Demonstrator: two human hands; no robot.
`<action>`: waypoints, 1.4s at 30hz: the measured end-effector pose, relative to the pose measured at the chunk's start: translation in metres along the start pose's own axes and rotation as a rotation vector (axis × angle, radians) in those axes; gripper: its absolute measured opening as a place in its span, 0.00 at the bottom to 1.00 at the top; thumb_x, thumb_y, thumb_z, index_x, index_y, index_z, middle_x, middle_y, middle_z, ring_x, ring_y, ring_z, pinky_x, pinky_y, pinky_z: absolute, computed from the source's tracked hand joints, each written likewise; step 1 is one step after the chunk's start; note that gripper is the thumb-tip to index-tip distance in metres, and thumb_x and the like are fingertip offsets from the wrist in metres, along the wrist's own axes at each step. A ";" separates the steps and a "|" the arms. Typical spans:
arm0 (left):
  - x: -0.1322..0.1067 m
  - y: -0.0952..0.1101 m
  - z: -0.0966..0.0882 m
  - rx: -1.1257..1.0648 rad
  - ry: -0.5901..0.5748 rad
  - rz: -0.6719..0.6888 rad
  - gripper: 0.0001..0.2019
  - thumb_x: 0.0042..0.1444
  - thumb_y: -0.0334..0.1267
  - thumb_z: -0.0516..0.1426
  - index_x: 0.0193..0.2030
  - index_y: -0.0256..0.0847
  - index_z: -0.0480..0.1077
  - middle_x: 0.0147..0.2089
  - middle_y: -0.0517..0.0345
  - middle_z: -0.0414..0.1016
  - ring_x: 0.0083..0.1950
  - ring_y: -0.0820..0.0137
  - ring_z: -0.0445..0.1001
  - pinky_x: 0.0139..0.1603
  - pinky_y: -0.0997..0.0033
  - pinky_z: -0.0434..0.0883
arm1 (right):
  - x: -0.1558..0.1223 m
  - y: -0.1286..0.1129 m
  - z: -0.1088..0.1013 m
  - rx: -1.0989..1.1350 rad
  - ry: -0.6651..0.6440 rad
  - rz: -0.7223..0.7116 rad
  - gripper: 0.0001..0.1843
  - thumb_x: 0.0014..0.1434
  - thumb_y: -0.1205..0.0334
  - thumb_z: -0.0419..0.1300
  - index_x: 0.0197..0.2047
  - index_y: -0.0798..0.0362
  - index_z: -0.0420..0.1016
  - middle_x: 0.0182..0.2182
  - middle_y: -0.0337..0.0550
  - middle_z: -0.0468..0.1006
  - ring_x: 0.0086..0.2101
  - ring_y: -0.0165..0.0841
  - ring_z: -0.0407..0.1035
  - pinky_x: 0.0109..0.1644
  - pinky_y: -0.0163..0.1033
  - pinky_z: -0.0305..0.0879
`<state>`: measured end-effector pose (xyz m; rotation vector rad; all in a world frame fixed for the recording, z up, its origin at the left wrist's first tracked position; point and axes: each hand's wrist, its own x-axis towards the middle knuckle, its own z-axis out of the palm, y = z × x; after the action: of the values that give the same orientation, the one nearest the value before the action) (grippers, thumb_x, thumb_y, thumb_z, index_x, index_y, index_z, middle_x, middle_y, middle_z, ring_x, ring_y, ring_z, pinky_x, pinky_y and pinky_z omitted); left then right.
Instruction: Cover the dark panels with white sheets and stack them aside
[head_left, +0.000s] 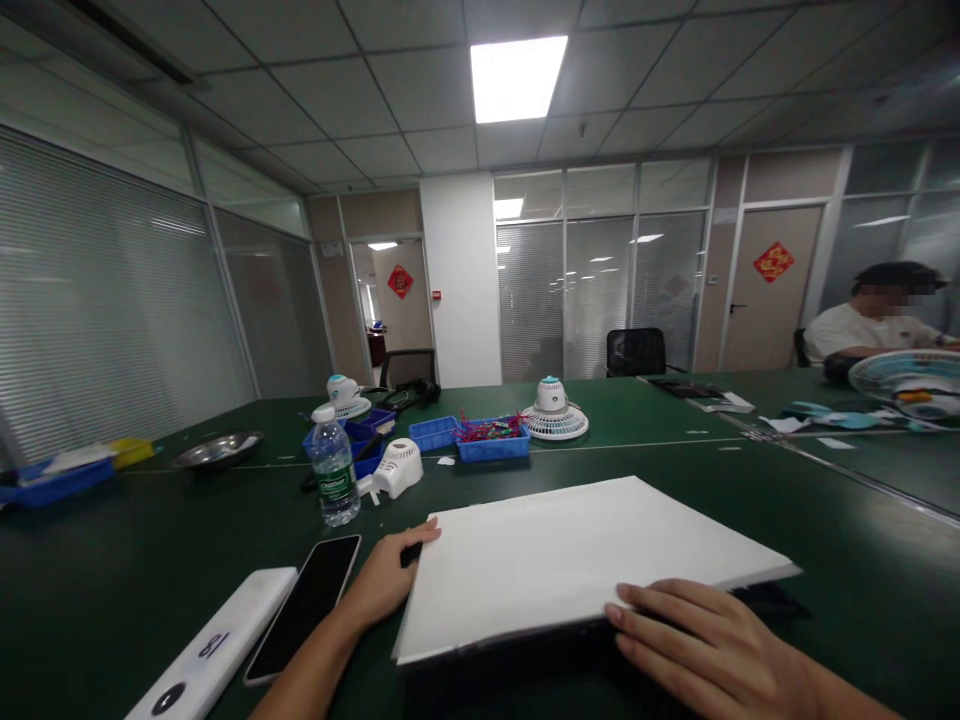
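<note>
A white flat board (570, 555) lies on the green table (862, 580), its near edge raised a little above a dark thing beneath it. My left hand (386, 580) holds the board's left edge, thumb on top and fingers curled under. My right hand (705, 650) rests flat on the near right edge, fingers stretched out on the board. A black phone (304, 608) and a white case marked 18 (217, 650) lie left of my left arm.
Behind stand a water bottle (334, 465), a white fan part (397, 468), blue bins (491, 438), small white fans (553, 410) and a metal bowl (217, 450). A person (870, 320) sits at the far right by a fan guard (907, 380). An office chair (636, 352) is at the back.
</note>
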<state>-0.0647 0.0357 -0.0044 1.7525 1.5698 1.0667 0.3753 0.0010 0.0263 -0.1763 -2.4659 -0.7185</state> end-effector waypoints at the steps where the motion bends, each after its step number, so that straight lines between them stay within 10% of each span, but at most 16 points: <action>1: -0.002 0.003 0.001 0.034 0.003 0.015 0.26 0.47 0.44 0.65 0.55 0.45 0.78 0.66 0.50 0.71 0.69 0.53 0.67 0.74 0.48 0.55 | -0.003 0.002 0.001 0.002 0.018 0.029 0.23 0.72 0.62 0.44 0.63 0.55 0.71 0.58 0.47 0.76 0.60 0.42 0.68 0.56 0.46 0.73; 6: -0.004 0.010 0.005 0.228 -0.011 0.154 0.28 0.46 0.48 0.68 0.56 0.49 0.77 0.65 0.52 0.73 0.71 0.54 0.64 0.77 0.42 0.43 | -0.013 0.019 0.000 -0.002 0.088 0.095 0.21 0.72 0.64 0.46 0.63 0.50 0.71 0.57 0.47 0.77 0.60 0.40 0.68 0.59 0.47 0.70; 14: -0.003 0.014 0.005 0.260 -0.011 0.179 0.25 0.50 0.50 0.66 0.56 0.51 0.77 0.63 0.56 0.75 0.68 0.53 0.69 0.76 0.39 0.51 | -0.020 0.028 0.017 -0.071 0.197 0.088 0.20 0.61 0.71 0.64 0.56 0.55 0.76 0.48 0.49 0.82 0.53 0.40 0.73 0.55 0.46 0.73; 27: -0.004 0.011 0.006 0.326 0.004 0.208 0.26 0.51 0.48 0.65 0.57 0.48 0.76 0.67 0.51 0.71 0.72 0.53 0.63 0.75 0.42 0.53 | -0.017 0.020 0.016 -0.031 0.238 0.236 0.15 0.62 0.76 0.58 0.51 0.58 0.77 0.37 0.48 0.79 0.43 0.36 0.76 0.47 0.40 0.73; 42: -0.012 0.003 -0.004 0.410 0.105 0.079 0.22 0.56 0.45 0.58 0.57 0.44 0.76 0.68 0.50 0.71 0.71 0.56 0.65 0.73 0.50 0.59 | 0.010 0.055 -0.126 -0.249 -0.120 0.714 0.15 0.67 0.48 0.54 0.46 0.42 0.79 0.40 0.39 0.80 0.32 0.33 0.77 0.33 0.37 0.74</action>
<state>-0.0666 0.0232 -0.0017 2.0668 1.9028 0.9324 0.4420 -0.0193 0.1452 -1.1497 -2.1703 -0.6907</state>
